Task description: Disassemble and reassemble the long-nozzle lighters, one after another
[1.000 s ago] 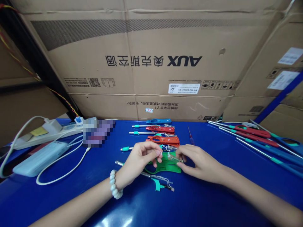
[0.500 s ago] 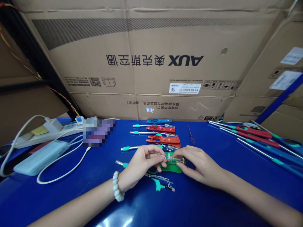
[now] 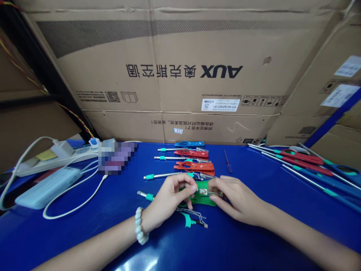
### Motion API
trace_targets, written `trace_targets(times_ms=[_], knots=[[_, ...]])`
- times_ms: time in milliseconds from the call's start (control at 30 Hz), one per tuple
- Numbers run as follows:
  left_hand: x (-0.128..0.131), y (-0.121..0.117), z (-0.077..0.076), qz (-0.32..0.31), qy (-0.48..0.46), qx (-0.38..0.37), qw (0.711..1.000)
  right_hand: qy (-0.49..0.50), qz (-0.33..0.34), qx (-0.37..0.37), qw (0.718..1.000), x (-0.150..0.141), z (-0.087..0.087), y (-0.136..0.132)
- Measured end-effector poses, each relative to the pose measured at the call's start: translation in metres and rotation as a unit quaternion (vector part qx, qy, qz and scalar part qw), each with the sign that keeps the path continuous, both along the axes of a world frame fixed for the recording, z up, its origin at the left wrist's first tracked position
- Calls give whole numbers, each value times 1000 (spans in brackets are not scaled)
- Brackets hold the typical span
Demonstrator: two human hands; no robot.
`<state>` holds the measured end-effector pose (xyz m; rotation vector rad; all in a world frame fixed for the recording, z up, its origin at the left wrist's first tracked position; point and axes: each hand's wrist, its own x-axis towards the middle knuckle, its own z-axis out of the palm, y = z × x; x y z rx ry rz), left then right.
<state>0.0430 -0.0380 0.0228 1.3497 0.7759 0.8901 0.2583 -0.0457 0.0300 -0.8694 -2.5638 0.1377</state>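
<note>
My right hand (image 3: 235, 197) pinches a small clear plastic tube-like piece (image 3: 213, 193), its left end pointing at my other hand. My left hand (image 3: 179, 194) is closed at the fingertips on a tiny whitish part (image 3: 196, 189), mostly hidden, which meets or nearly meets the clear piece. Below both hands lies a green plastic shell (image 3: 207, 201). Under my left wrist runs a metal rod with a teal sleeve (image 3: 146, 195); nearer me, a teal clip (image 3: 187, 220) and loose white wires (image 3: 200, 216) rest on the table.
Behind the hands lie orange (image 3: 197, 167), red (image 3: 199, 154) and blue shells (image 3: 189, 144) with metal rods between them. A screwdriver (image 3: 228, 165) sits to their right. Several long-rod tools (image 3: 313, 171) lie far right. A power bank (image 3: 49, 188), cables and power strip (image 3: 81, 151) occupy the left; cardboard (image 3: 169, 45) stands behind.
The clear piece has turned more level and come up to my left fingertips. My left hand has shifted slightly right. The things on the table stay in place.
</note>
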Motion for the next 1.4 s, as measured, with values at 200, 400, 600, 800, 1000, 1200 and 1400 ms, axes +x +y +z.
trace_targets(times_ms=[200, 400, 600, 800, 1000, 1200, 1400], knots=[[1, -1, -1, 3, -13, 4, 1000, -13, 0, 6, 1000, -1, 0, -1], [1, -2, -1, -7, -8, 1, 1000, -23, -7, 6, 1000, -2, 0, -2], [0, 0, -7, -22, 16, 45, 999, -30, -7, 13, 999, -2, 0, -2], [-1, -3, -9, -28, 46, 79, 995, -8, -4, 23, 1000, 0, -1, -1], [-2, -8, -1, -53, 90, 85, 991, 6, 6, 17, 1000, -2, -2, -1], [-3, -7, -2, -66, 71, 73, 993, 11, 7, 19, 1000, -1, -2, 0], [-2, -4, -3, -65, 60, 61, 994, 11, 5, 21, 1000, -1, -3, -2]])
